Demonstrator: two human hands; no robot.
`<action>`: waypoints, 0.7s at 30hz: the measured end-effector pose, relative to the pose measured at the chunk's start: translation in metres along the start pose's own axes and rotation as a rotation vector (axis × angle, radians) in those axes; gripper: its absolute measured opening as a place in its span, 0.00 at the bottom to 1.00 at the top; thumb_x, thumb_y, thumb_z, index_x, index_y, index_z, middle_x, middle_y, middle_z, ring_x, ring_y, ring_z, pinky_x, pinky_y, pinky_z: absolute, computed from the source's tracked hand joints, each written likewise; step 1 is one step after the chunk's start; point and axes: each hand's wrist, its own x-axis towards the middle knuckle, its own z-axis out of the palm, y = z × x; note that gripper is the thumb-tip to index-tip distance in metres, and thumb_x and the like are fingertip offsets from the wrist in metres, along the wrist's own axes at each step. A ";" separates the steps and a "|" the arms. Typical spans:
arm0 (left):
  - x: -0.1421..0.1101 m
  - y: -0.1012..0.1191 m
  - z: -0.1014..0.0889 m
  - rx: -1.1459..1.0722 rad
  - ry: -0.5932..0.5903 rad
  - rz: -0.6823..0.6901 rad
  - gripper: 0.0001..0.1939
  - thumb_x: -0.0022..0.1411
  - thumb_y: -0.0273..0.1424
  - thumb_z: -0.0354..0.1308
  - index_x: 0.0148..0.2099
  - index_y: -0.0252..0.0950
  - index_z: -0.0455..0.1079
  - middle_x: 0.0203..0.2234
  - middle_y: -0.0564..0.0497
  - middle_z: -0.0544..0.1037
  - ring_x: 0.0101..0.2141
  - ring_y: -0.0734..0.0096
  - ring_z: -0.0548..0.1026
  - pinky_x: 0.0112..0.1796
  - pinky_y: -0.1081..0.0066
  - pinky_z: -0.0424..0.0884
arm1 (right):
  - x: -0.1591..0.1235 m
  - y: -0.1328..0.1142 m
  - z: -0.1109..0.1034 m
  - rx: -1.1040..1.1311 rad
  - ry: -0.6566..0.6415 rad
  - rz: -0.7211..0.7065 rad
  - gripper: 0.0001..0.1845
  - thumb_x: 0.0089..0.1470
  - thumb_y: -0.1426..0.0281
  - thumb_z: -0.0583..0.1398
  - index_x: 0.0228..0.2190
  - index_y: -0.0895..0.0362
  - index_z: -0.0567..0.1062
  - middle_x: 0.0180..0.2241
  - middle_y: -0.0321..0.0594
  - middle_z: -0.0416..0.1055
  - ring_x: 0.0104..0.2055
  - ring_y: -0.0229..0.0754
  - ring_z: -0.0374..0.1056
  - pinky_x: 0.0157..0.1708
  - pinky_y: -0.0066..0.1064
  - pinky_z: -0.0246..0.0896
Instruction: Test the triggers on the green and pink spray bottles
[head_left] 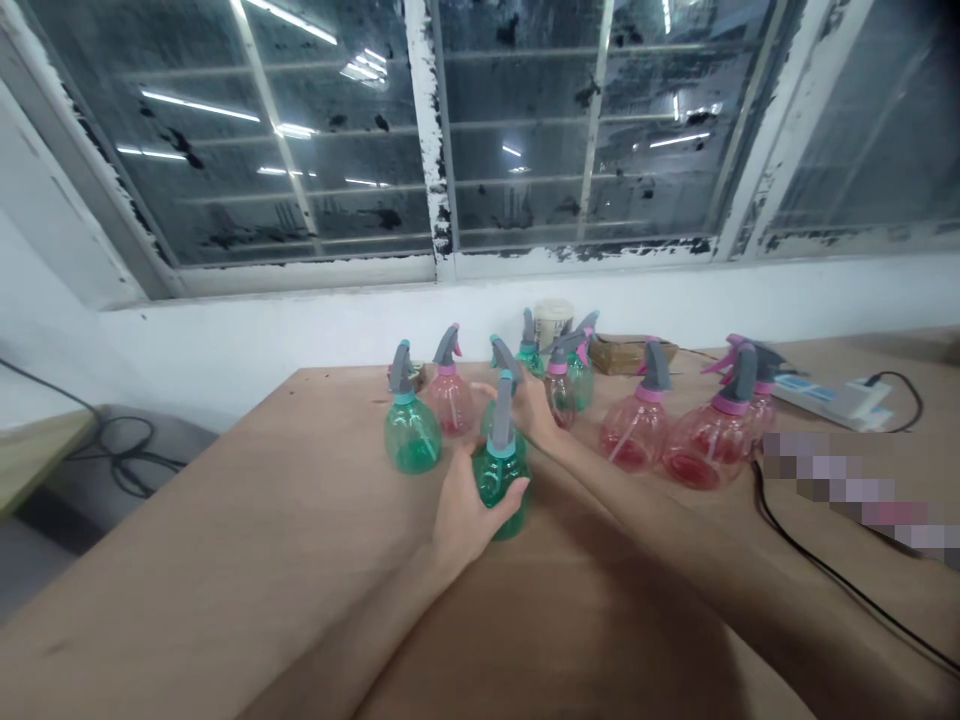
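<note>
My left hand (469,510) is wrapped round a green spray bottle (501,480) with a grey and teal trigger head, upright over the table. Just behind it, my right hand (534,408) grips a second green spray bottle (491,415), which the nearer one partly hides. To their left stand a green spray bottle (412,435) and a pink one (452,400). Beyond my right wrist are another pink spray bottle (559,392) and two more green ones, one of them (580,380) partly covered.
Several pink spray bottles (634,430) stand on the table (300,560) at the right. A paper cup (553,318) and a cardboard box (630,353) are by the wall. A white power strip (832,398) and black cable (817,565) lie further right. A barred window rises behind.
</note>
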 end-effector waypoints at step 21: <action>-0.021 0.014 0.018 -0.006 -0.434 0.205 0.36 0.62 0.42 0.51 0.66 0.39 0.40 0.58 0.39 0.60 0.57 0.53 0.60 0.53 0.50 0.60 | -0.077 -0.050 -0.099 0.256 -0.146 0.184 0.36 0.43 0.61 0.66 0.54 0.48 0.62 0.48 0.44 0.69 0.50 0.50 0.66 0.48 0.48 0.63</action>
